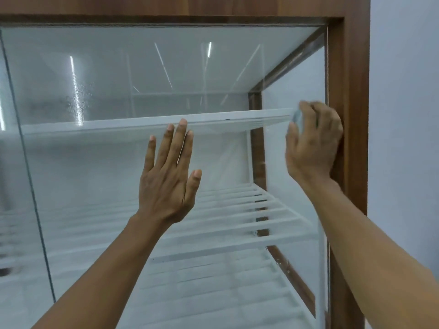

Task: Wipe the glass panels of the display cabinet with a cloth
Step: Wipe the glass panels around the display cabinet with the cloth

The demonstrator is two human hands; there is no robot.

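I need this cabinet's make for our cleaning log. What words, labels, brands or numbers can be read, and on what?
None: no text shows on the glass, frame, shelves or wall.
The cloth in the right hand is blurred and mostly hidden; nothing reads on it.

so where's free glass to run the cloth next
Free: the glass panel above the left hand, up to the wooden frame, and left toward the seam. Crowded: the right edge, where the right hand grips the cloth.
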